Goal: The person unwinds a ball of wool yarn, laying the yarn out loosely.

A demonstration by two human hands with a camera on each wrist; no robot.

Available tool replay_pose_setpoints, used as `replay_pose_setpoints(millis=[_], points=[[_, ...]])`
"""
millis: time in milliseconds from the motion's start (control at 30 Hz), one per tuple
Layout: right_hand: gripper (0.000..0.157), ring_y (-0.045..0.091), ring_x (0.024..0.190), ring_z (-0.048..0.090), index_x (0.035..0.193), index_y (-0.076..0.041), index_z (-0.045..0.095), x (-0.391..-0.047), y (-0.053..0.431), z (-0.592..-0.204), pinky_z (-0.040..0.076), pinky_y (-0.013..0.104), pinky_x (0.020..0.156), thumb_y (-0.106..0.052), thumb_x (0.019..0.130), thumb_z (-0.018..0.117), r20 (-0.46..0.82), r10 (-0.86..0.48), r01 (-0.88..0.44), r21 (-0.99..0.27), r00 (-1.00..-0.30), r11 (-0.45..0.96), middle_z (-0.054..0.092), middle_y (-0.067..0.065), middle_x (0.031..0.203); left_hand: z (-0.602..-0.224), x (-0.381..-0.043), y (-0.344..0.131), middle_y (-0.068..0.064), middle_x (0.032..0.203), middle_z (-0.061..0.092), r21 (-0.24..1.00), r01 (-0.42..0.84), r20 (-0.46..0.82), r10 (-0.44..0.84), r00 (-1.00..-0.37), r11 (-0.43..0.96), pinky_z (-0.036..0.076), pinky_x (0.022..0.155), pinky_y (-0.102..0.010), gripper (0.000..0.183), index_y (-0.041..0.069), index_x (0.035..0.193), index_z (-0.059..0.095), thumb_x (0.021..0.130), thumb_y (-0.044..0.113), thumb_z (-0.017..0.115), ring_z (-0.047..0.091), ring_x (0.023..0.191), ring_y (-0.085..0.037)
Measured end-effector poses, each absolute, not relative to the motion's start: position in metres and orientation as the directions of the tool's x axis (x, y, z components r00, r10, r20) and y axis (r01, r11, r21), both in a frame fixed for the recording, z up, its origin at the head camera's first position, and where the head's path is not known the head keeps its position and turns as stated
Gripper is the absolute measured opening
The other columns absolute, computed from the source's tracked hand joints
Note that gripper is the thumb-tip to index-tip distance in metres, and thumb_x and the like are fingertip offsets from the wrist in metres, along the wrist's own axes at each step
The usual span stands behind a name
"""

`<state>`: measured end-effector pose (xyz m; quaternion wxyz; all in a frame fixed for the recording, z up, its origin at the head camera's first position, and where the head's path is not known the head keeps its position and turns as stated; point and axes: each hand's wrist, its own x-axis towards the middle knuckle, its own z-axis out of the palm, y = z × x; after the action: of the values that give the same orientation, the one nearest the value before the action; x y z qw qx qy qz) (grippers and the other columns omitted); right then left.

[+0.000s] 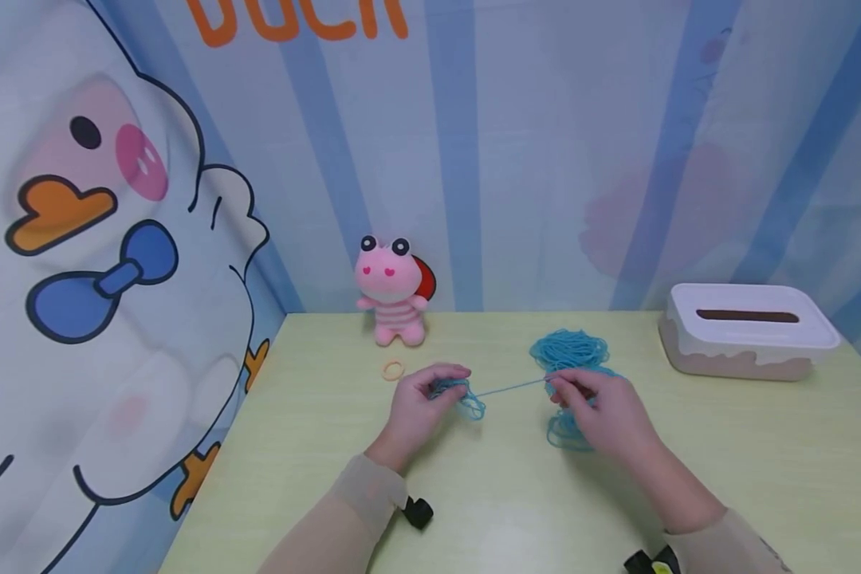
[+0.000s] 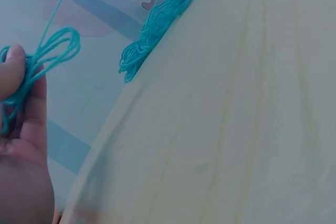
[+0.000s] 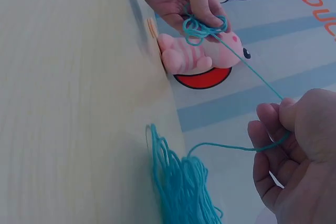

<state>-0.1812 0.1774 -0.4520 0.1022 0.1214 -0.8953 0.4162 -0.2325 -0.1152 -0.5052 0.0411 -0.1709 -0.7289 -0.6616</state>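
Observation:
In my left hand (image 1: 419, 406) a small looped bundle of blue yarn (image 1: 473, 405) is held between thumb and fingers, its loops sticking out past the fingertips in the left wrist view. A single strand (image 1: 513, 388) runs taut from this bundle to my right hand (image 1: 610, 410), where thumb and forefinger pinch it. From there the strand sags back to a larger loose skein of the same yarn (image 3: 189, 187) on the table. In the head view the skein (image 1: 570, 349) lies behind and beneath the right hand, which partly hides it.
A pink striped plush toy (image 1: 391, 291) stands at the table's back edge. Just in front of it lies a pale orange ring (image 1: 392, 369). A tissue box with a white lid (image 1: 753, 331) sits at the back right. A printed cloth backdrop (image 1: 531, 159) hangs behind the table (image 1: 495, 494).

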Motion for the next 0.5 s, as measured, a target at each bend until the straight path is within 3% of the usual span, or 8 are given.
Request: replay_pose_setpoints(millis=[133, 300, 500], points=[[0.024, 0.009, 0.085, 0.074, 0.121, -0.006, 0.081, -0.18, 0.195, -0.45, 0.059, 0.021, 0.07, -0.021, 0.112, 0.066, 0.304, -0.106, -0.3, -0.715, -0.947, 0.632, 0.083, 0.004, 0.094, -0.502, -0.23, -0.115, -0.02, 0.112, 0.082, 0.964, 0.265, 0.257, 0.174, -0.951, 0.028, 0.063, 0.087, -0.018, 0.023, -0.011, 0.117, 0.077, 0.095, -0.005, 0.08, 0.076, 0.096, -0.005], [0.026, -0.001, 0.083, 0.072, 0.123, -0.006, 0.08, -0.179, 0.213, -0.449, 0.059, 0.014, 0.071, -0.024, 0.113, 0.065, 0.327, -0.032, -0.273, -0.726, -0.944, 0.631, 0.083, 0.007, 0.095, -0.502, -0.23, -0.117, -0.011, 0.117, 0.082, 0.978, 0.208, 0.199, 0.197, -0.96, 0.026, 0.063, 0.09, -0.019, 0.027, -0.002, 0.121, 0.079, 0.095, 0.0, 0.083, 0.074, 0.102, -0.008], [0.026, -0.011, 0.08, 0.067, 0.123, -0.005, 0.08, -0.177, 0.22, -0.448, 0.058, 0.014, 0.065, -0.023, 0.113, 0.065, 0.372, 0.032, -0.273, -0.735, -0.928, 0.621, 0.083, 0.01, 0.094, -0.501, -0.23, -0.117, -0.03, 0.123, 0.076, 0.982, 0.184, 0.17, 0.234, -0.957, 0.039, 0.061, 0.087, -0.016, 0.035, -0.009, 0.127, 0.074, 0.094, -0.004, 0.083, 0.072, 0.099, -0.005]])
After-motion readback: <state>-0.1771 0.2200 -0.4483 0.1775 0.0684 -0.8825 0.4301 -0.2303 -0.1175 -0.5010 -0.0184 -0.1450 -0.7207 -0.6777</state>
